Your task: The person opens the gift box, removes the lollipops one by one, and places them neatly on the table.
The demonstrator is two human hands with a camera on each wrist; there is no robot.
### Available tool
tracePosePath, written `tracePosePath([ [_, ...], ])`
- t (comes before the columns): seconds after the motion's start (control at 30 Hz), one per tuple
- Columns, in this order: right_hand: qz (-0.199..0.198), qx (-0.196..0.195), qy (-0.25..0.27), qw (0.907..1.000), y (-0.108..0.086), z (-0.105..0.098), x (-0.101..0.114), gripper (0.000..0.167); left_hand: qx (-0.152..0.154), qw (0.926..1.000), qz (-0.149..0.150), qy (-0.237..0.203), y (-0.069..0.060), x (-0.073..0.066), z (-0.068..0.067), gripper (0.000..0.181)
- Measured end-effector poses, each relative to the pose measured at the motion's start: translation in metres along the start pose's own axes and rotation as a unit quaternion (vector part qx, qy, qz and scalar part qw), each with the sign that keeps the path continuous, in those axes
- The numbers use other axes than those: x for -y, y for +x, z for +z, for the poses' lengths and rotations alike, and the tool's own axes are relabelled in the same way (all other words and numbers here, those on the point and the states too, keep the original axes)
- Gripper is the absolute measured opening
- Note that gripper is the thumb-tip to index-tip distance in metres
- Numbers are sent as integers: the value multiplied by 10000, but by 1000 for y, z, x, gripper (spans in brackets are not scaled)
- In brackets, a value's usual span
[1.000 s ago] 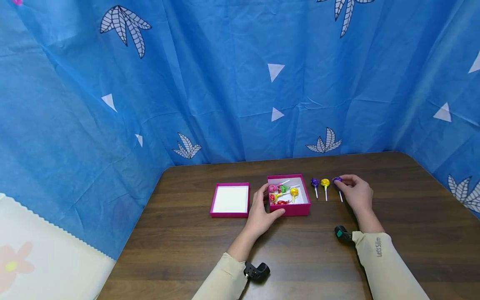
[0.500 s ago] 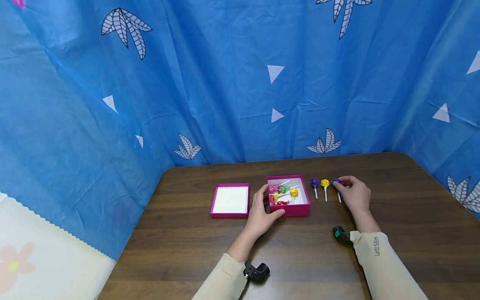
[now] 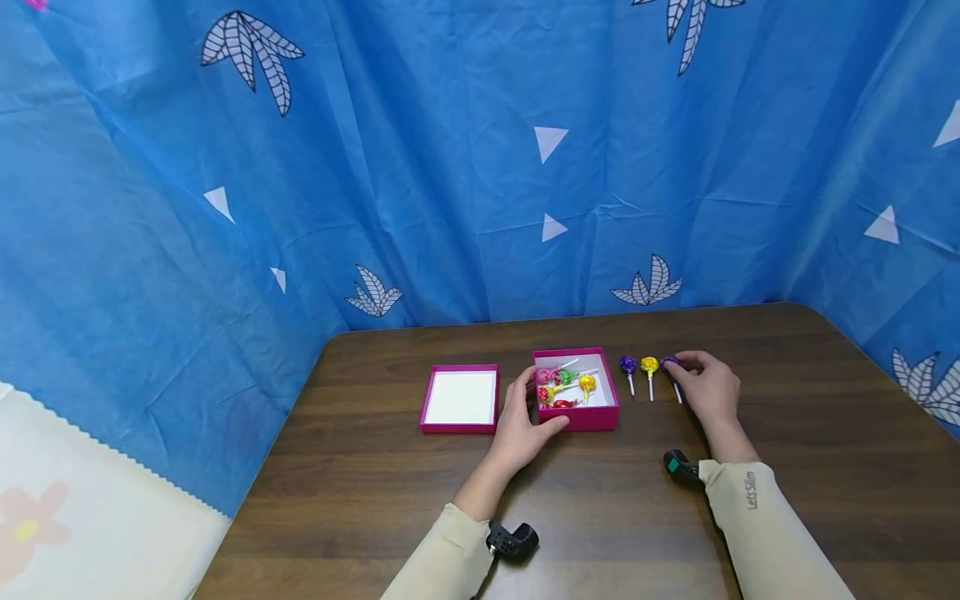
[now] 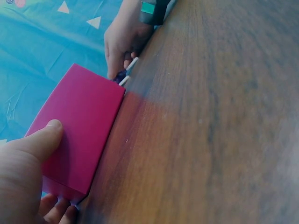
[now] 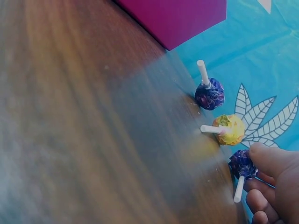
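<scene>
R grip [image 3: 711, 392] is edging end purple pop [image 5: 240, 163] twd yellow pop [image 5: 232, 129], pinching it, L grip [image 3: 519, 432] holding box [image 3: 594, 419], spread wide.

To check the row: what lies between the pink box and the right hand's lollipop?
From the box: a purple lollipop, then a yellow lollipop; the head and right wrist views show both.

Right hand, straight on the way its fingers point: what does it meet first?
The rightmost purple lollipop, which the right hand already pinches. Beyond it, the yellow lollipop seems next, though the hand might pass just behind it; depth is unclear.
</scene>
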State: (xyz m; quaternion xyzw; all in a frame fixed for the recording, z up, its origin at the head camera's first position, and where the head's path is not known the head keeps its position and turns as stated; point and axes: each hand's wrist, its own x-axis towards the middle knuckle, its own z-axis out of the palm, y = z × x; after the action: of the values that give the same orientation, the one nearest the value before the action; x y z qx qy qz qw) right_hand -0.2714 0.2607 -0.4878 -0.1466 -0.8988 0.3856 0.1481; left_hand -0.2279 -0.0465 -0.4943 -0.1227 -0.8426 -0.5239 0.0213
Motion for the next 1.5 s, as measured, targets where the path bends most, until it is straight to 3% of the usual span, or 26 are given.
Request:
tracePosePath([
  [0.73, 114, 120, 196, 9997, -2, 0, 3, 55, 7, 10000, 11, -19, -1, -1, 0, 92],
  [1.17, -2, -274, 636, 9976, -5, -10, 28, 43, 20, 9999, 101, -33, -1, -4, 2, 91],
  [1.33, -368, -226, 898, 9950, -12, -15, 49, 39, 23, 10000, 59, 7, -1, -4, 1, 91],
  [1.5, -1002, -296, 984, 9896, -17, -14, 69, 35, -33, 10000, 30, 8, -1, -2, 0, 91],
])
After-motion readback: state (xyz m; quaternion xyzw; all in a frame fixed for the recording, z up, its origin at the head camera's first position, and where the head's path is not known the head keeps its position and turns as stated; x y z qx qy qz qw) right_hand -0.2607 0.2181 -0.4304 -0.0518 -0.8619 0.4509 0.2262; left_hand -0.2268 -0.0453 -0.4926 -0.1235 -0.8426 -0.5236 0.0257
